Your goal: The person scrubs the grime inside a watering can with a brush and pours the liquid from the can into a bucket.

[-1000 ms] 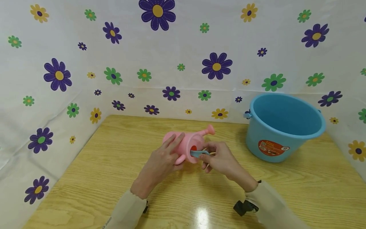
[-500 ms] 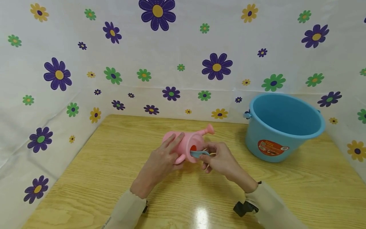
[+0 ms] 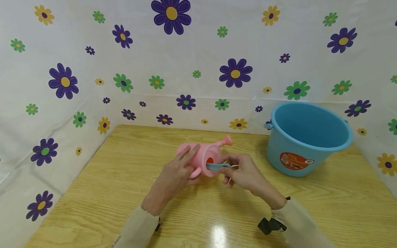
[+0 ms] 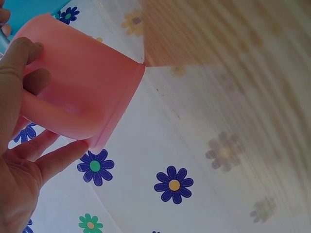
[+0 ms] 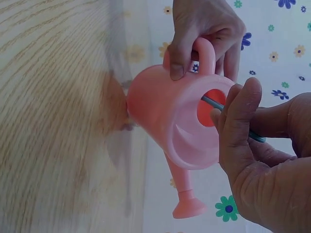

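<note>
A smooth pink watering can is tipping sideways over the counter, left of the blue bucket, its round mouth facing the right hand and showing red inside. A slim blue tool is sticking out of that mouth. The left hand, farther from the bucket, is gripping the can around its loop and body; the right hand, nearer the bucket, is pinching the tool with bent fingers. The bucket is bearing a red label, its print appearing too small to read.
</note>
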Demonstrator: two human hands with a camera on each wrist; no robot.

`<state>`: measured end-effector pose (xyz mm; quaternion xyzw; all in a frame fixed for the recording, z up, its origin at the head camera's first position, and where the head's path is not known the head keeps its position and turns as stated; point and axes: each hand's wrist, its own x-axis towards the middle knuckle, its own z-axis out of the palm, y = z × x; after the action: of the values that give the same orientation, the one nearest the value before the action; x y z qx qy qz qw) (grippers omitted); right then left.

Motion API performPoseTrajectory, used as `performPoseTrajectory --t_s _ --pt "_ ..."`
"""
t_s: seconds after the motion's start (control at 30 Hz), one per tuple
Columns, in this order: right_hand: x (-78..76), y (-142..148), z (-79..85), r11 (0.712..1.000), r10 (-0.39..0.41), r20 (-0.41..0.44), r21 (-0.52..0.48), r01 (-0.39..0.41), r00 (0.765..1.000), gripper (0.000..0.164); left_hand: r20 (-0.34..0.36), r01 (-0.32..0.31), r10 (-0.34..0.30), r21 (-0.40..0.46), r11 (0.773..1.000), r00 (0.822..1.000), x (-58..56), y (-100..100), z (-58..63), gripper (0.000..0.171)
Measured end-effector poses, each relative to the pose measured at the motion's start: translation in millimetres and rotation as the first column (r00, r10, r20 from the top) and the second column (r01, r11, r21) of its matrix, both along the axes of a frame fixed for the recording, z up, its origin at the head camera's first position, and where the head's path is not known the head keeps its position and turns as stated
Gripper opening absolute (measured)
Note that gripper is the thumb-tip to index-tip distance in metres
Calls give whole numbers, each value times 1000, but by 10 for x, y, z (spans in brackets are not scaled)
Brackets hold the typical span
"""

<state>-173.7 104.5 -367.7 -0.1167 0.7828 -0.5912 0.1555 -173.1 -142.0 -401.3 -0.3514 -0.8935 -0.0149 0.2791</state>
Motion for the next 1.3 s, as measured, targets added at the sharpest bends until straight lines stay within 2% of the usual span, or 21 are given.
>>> performPoseTrajectory --t_s 0.27,0.4,0.8,1.3 --pt "14 103 56 1000 7 15 14 -7 1000 21 -17 -3 3 -4 1000 1000 0 8 4 36" --pt "21 158 73 1000 30 7 6 -31 1000 18 -11 0 0 9 1000 1000 6 6 4 41" --pt "15 254 99 999 54 3 0 -54 999 18 27 25 -26 61 998 999 -19 -3 -2 40" --pt "-9 127 43 998 63 -39 9 -63 997 17 27 23 -25 70 997 999 -8 -26 -3 38"
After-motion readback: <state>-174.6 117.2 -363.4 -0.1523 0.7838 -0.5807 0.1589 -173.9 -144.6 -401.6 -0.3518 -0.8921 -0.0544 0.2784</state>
